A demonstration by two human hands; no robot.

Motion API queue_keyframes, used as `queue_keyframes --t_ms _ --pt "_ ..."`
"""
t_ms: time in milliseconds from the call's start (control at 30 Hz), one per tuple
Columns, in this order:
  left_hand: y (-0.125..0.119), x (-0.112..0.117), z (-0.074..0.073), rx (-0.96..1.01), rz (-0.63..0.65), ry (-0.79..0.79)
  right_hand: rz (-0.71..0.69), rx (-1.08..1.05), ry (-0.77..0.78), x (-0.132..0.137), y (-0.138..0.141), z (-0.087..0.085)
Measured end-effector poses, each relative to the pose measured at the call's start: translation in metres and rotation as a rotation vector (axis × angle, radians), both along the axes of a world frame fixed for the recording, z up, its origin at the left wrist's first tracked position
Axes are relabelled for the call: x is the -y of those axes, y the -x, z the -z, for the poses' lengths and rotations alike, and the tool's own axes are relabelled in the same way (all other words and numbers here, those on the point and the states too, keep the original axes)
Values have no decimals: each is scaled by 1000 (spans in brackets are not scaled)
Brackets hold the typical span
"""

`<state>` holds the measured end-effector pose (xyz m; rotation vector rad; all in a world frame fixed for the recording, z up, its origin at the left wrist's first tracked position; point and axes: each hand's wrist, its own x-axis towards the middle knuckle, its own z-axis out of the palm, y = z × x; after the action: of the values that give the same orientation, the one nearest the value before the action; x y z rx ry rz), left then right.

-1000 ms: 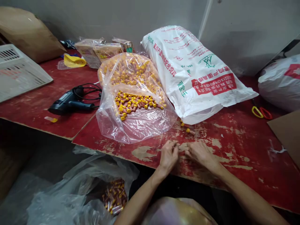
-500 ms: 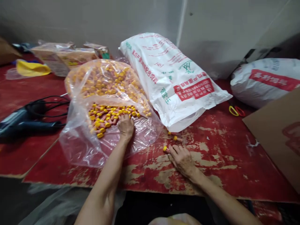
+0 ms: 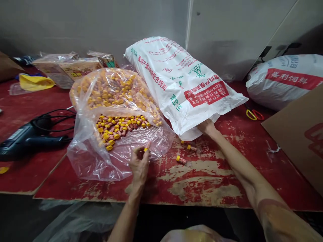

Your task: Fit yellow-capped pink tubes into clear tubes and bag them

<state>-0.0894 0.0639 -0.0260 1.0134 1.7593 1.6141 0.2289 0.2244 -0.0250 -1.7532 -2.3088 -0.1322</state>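
Observation:
My left hand (image 3: 138,164) pinches a small yellow-capped tube (image 3: 147,146) just above the front of a clear plastic bag (image 3: 101,168). That bag lies with its mouth towards me, and many more yellow-capped tubes (image 3: 113,131) with pinkish contents fill it. My right hand (image 3: 207,127) reaches into the mouth of a white woven sack (image 3: 176,84) with red and green print; its fingers are hidden inside. On the red table between my hands lies a loose tube (image 3: 181,159), with another tube (image 3: 191,148) behind it and one more partly under the sack's edge.
A dark heat gun (image 3: 35,136) with a coiled cord lies at left. Packed boxes (image 3: 78,67) and a yellow item (image 3: 35,82) stand behind. Scissors (image 3: 254,115), a second sack (image 3: 285,80) and a cardboard box (image 3: 300,134) are at right, on the worn red table (image 3: 252,181).
My left hand has drawn back from the pile with a tube. My right hand has left the loose tube on the table and moved up into the white sack's mouth.

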Motion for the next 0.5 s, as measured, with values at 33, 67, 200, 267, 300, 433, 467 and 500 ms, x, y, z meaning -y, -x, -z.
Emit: queue_keyframes --t_ms 33,67,200,267,300,433,467,500 --pt "-9 13 2 70 40 3 -18 3 9 -4 0 0" --pt "-17 24 3 116 72 6 -31 7 13 -5 0 0" --pt "-41 50 10 275 147 16 -33 25 -18 16 -1 -13" --pt "-49 56 10 350 197 13 -75 -4 -47 45 1 -21" --pt "-53 58 9 391 234 14 -133 -44 -37 63 2 -23" --pt "-70 65 4 565 367 23 -492 -259 132 142 15 -27" --pt "-74 66 2 584 386 26 -553 -288 151 158 19 -27" --pt "-77 68 1 584 397 27 -594 -305 154 171 23 -27"
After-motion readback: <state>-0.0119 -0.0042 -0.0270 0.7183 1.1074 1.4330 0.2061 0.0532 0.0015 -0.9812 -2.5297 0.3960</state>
